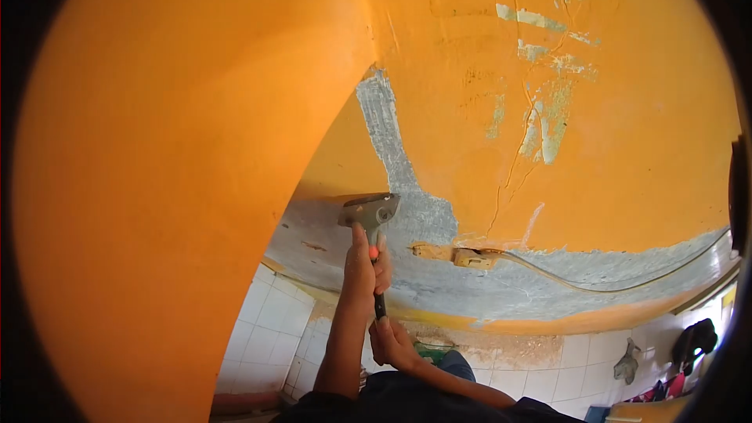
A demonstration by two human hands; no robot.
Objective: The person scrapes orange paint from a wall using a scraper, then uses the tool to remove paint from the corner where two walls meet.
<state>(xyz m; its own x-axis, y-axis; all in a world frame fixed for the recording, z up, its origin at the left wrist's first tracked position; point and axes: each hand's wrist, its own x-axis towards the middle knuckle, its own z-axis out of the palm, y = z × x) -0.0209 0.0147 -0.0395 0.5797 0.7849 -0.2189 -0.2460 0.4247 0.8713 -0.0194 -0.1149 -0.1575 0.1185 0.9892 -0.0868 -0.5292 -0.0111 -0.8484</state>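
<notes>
A long-handled paint scraper (377,210) stands against the wall, its wide grey metal head at the edge between orange paint and a bare grey patch (427,217). My left hand (362,268) is closed round the upper handle, just below the head, with one digit stretched up to the metal. Lower down, my right hand (392,345) grips the black end of the handle. A narrow stripped strip (382,121) runs up from the head along the corner of the wall. The blade's edge against the wall is partly hidden by the head.
An orange wall section (172,157) juts out close on the left. To the right, a switch box (474,258) trails a loose cable (583,288) along the grey band. Cracks and peeled patches (540,129) mark the upper wall. White tiles (540,384) lie below.
</notes>
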